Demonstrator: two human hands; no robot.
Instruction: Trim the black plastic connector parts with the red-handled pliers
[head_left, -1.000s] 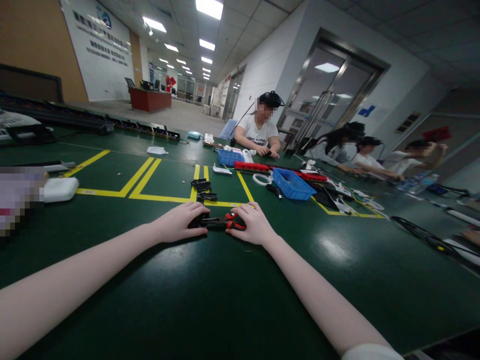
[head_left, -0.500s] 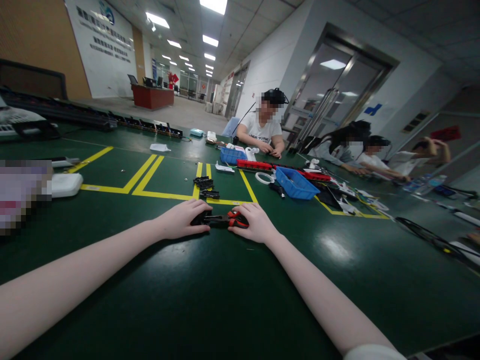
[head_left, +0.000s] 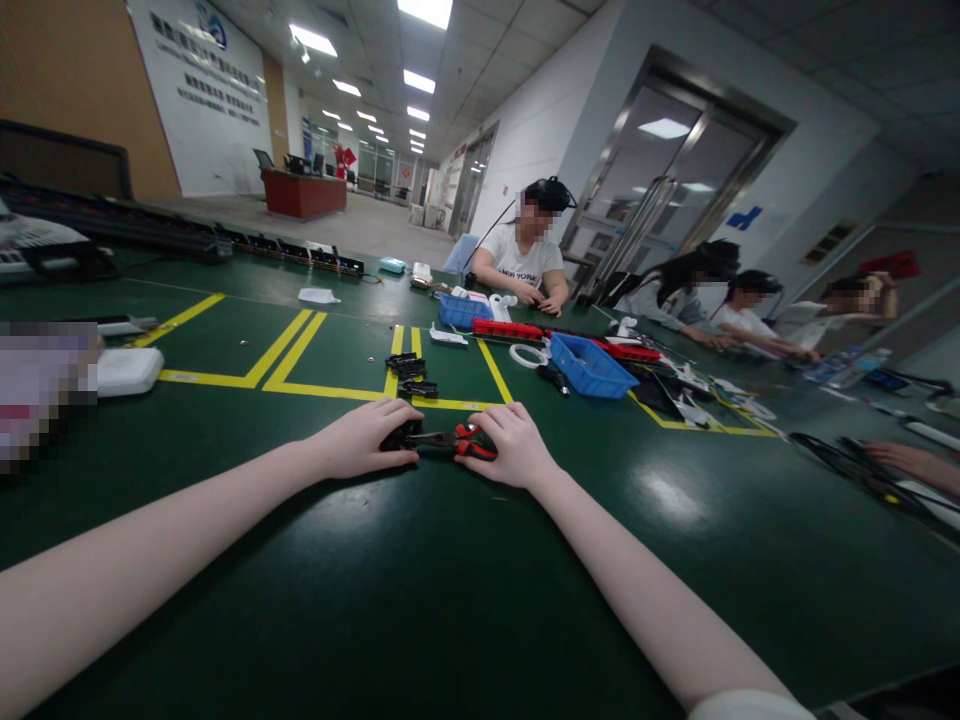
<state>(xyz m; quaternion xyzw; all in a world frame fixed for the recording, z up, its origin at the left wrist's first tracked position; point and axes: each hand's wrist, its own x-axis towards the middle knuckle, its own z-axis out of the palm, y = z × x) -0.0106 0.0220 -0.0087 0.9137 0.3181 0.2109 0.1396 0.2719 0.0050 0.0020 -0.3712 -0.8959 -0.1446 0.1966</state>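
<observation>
Had a black part (head_left: 403, 435) in the left hand (head_left: 365, 438), mid-scene over the near side of the table (head_left: 375, 600). Curled the left grip well round it, hiding most of it; saw no slack between fingers and part. Held red-and-black pliers (head_left: 448, 440) in the right hand (head_left: 517, 449), with the grip wrapped round handles spread a little apart. Pointed the pliers left, nose right up to the black part's right end. Couldn't tell clamped from merely touching.

Progress: judged as mid-work on this one piece, with part and tool both in hand and neither set down. Would have logged it as unfinished. Saw a small pile of black pieces (head_left: 406, 367) just far of the hands, across the yellow tape (head_left: 394, 372). Couldn't sort those into done or to-do; too small to read. So couldn't give a remaining count. Noted a blue bin (head_left: 600, 384) to the far right, well apart from both hands.
</observation>
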